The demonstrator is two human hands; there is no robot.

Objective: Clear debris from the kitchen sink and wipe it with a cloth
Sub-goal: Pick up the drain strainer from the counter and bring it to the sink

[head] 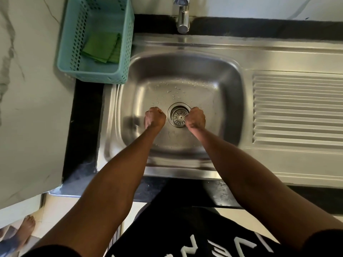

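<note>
Your fingers (156, 110) curled under both fists, so you could not tell whether they held anything. Your left hand (155, 117) and right hand (195, 117) flanked the drain strainer (179, 117) on the sink (185, 71) floor. Pale debris (176, 89) lay beyond; a careless sweep could have pushed it down the drain. The green cloth (103, 47) waited in the teal basket (74, 52).

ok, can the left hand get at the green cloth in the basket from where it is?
Probably yes. The left hand sits low in the sink basin beside the drain strainer; the green cloth lies uncovered in the open-topped teal basket, nothing between. It would need to lift over the basket wall.
</note>
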